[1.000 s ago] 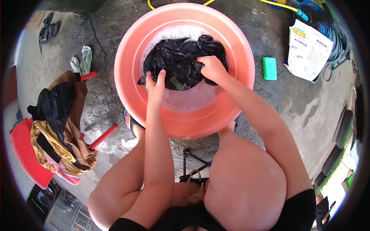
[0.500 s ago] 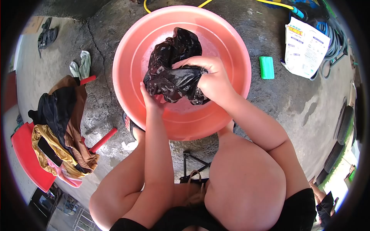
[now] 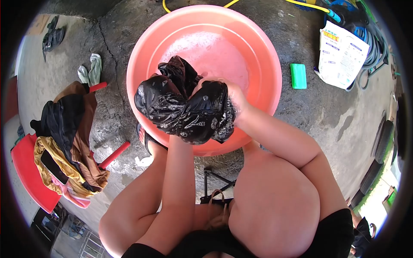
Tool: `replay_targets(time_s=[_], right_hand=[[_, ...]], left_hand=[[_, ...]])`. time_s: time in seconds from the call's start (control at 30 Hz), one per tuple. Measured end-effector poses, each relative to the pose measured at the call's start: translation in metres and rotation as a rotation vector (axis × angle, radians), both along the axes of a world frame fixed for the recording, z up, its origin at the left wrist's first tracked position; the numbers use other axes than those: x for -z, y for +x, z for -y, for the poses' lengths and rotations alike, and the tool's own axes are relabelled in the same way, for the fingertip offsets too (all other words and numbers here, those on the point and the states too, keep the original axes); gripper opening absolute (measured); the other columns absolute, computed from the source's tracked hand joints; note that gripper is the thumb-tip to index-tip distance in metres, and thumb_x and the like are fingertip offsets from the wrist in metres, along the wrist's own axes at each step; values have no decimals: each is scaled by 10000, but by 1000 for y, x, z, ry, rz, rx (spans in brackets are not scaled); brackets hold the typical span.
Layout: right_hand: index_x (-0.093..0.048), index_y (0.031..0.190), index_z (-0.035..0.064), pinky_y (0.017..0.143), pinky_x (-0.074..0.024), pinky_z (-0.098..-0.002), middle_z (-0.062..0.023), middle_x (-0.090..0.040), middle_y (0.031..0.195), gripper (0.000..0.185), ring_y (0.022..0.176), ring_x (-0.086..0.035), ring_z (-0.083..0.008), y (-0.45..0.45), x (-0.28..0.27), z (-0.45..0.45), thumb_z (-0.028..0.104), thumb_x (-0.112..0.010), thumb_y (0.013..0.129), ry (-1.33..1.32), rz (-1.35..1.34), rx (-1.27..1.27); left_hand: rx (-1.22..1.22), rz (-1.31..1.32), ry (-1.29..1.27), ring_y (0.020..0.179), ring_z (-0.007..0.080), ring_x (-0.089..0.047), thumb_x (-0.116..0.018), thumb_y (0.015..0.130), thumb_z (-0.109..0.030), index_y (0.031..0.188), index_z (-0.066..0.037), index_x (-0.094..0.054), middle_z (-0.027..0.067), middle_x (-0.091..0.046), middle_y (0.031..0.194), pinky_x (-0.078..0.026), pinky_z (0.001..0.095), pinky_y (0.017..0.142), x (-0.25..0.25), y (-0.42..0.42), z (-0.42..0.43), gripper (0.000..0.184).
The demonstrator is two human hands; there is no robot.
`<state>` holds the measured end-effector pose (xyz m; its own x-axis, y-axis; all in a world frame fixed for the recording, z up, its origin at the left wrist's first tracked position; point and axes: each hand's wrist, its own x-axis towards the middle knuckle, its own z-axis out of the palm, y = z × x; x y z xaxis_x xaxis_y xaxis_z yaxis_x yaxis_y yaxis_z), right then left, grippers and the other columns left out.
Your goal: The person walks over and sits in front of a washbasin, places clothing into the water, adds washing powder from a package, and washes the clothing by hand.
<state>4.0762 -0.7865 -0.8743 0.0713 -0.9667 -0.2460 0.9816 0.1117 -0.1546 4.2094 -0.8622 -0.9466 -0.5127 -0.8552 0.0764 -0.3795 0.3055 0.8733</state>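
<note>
A wet black garment point(image 3: 185, 107) with pale marks and suds is bunched over the near left part of a pink plastic basin point(image 3: 269, 77). My right hand point(image 3: 235, 96) grips its right side, the fingers partly buried in the folds. My left forearm reaches up beneath the garment, and the cloth covers the left hand, so its fingers are hidden. Shallow soapy water point(image 3: 211, 53) lies in the bottom of the basin.
A green block point(image 3: 298, 76) and a white printed bag point(image 3: 342, 56) lie right of the basin, near a coiled hose point(image 3: 376, 49). Clothes point(image 3: 69, 116) and a phone point(image 3: 54, 167) rest on a red stool point(image 3: 30, 172) at left. Socks point(image 3: 92, 69) lie on the floor.
The garment has moved toward me and left, bunching over my left hand, which was partly visible before. My right hand has shifted slightly nearer, still gripping it. More soapy water shows.
</note>
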Motion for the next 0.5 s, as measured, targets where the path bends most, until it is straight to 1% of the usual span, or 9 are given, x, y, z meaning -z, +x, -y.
replay_targets(time_s=[0.03,0.13,0.2,0.27,0.3,0.37,0.4,0.47,0.5], right_hand=[[-607,971,-21,785,-529,-320,-106,-650,902,197,841,-651,-194,1,8,-2,116,-529,853,30,25,26],[-601,1003,-4,809,-525,-326,-108,-652,916,234,857,-646,-193,-2,24,-7,159,-515,858,84,119,78],[-594,991,19,778,-542,-346,-115,-653,913,240,826,-653,-212,-7,37,-8,194,-492,863,-10,-739,10],[-594,973,24,759,-551,-361,-120,-653,911,239,809,-656,-223,-13,43,-11,202,-473,869,18,269,1],[-593,950,24,741,-560,-384,-136,-651,908,242,790,-657,-244,-16,43,-12,206,-453,873,83,303,13],[-593,955,17,745,-561,-389,-147,-650,907,244,789,-656,-251,-24,46,-15,196,-447,874,122,271,27],[-593,957,14,748,-561,-392,-152,-649,906,246,789,-656,-255,-27,49,-16,190,-443,874,142,254,35],[-593,969,4,777,-553,-390,-158,-644,938,245,833,-650,-251,-28,70,-17,165,-428,885,93,-122,77],[-591,974,-1,786,-550,-390,-159,-642,951,249,849,-647,-249,-30,72,-15,160,-422,889,133,-229,63]], left_hand=[[-15,38,-68,995,273,-555,-515,789,-507,1223,-116,-480,99,-527,1113,-446,399,837,1,-2,0,585],[-50,137,-228,952,273,-563,-564,760,-488,1175,-109,-512,90,-543,1052,-452,404,796,1,-4,1,564],[-74,187,-306,923,274,-569,-597,740,-475,1142,-104,-534,84,-553,1011,-456,408,769,1,-5,1,551],[-93,216,-368,894,274,-574,-630,721,-462,1110,-99,-555,78,-563,971,-459,411,741,0,-4,3,537],[-94,220,-389,880,274,-577,-646,711,-456,1094,-97,-566,75,-569,950,-461,413,728,-1,-4,4,531],[-88,180,-385,851,274,-582,-679,691,-443,1061,-92,-588,69,-579,910,-465,416,700,-5,0,6,518],[-72,128,-365,887,285,-590,-647,738,-441,1115,-81,-579,90,-595,955,-478,439,742,-7,4,8,526],[-64,-103,-103,957,299,-583,-576,810,-430,1182,-65,-558,121,-597,1039,-476,463,820,-12,8,6,521],[-70,-281,140,992,303,-570,-536,836,-421,1197,-60,-545,130,-584,1078,-460,465,857,-19,8,6,510]])
